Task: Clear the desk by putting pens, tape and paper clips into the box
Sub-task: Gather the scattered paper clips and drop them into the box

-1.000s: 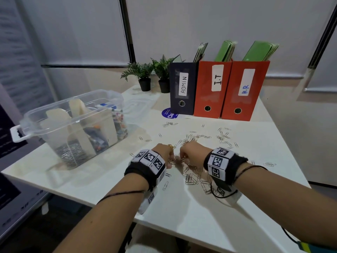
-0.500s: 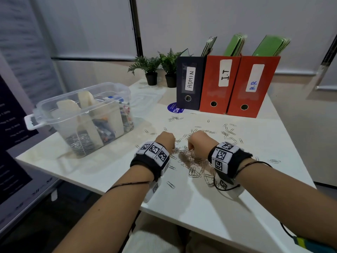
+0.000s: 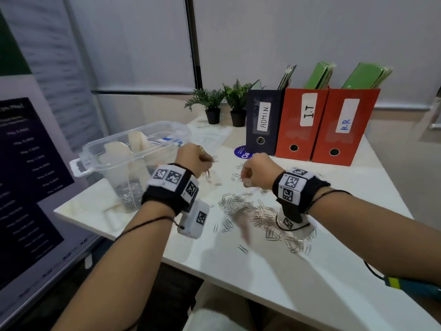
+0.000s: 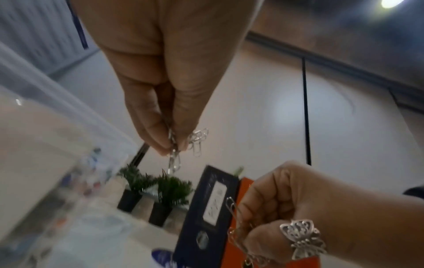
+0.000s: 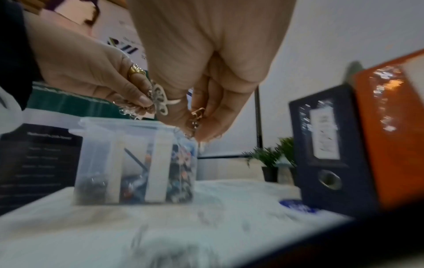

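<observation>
Both hands are raised above the white desk (image 3: 310, 271), each pinching a bunch of silver paper clips. My left hand (image 3: 194, 155) (image 4: 169, 137) hangs close to the right end of the clear plastic box (image 3: 133, 149) (image 5: 137, 163), with clips (image 4: 174, 159) dangling from its fingertips. My right hand (image 3: 253, 170) (image 5: 197, 123) is a little to the right, level with it, also holding clips (image 4: 236, 217). A heap of loose paper clips (image 3: 253, 211) lies on the desk below and between my wrists. The box has white dividers and holds clips and coloured items.
Three file holders stand at the back: a dark one marked ADMIN (image 3: 265, 120), and two red ones marked I.T (image 3: 305, 123) and H.R (image 3: 346, 127). Two small potted plants (image 3: 224, 103) are left of them. A dark screen (image 3: 28, 175) stands off the desk's left edge.
Both hands have lifted off the heap with clips pinched in them and moved up and left toward the box. The camera view has swung left too.
</observation>
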The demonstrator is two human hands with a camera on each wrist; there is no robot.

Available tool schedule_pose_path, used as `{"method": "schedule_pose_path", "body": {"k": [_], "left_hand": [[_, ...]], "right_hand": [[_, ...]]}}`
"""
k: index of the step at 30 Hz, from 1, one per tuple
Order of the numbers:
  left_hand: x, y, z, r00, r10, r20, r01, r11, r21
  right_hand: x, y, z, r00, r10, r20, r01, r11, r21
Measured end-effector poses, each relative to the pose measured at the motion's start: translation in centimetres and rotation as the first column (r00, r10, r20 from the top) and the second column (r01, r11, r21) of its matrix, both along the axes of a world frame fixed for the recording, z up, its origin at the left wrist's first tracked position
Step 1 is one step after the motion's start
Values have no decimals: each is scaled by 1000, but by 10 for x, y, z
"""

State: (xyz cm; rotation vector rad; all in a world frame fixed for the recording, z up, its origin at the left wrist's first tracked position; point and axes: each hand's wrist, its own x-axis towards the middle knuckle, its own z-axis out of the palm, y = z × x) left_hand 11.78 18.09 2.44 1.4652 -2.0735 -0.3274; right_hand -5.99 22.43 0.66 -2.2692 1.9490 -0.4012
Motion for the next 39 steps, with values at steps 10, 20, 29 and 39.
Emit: {"method": "schedule_pose_path", "body": {"k": [10, 20, 29, 39], "left_hand": [[144, -23, 66, 872, 457, -177, -478, 872, -102], [192, -55, 44, 819, 566, 96, -573, 816, 70], [191, -70, 36, 843, 519, 139, -532, 844, 76], [158, -35, 42, 902, 416, -114, -430, 887, -170]], "right_hand": [[163, -68, 96, 950, 289, 115, -253, 934, -253], [261, -128, 70, 920, 331, 212, -344, 939, 26], [256, -135, 65, 926, 371, 73, -373, 928, 14], [195, -98, 71, 912, 393, 119, -371, 913, -170]]}}
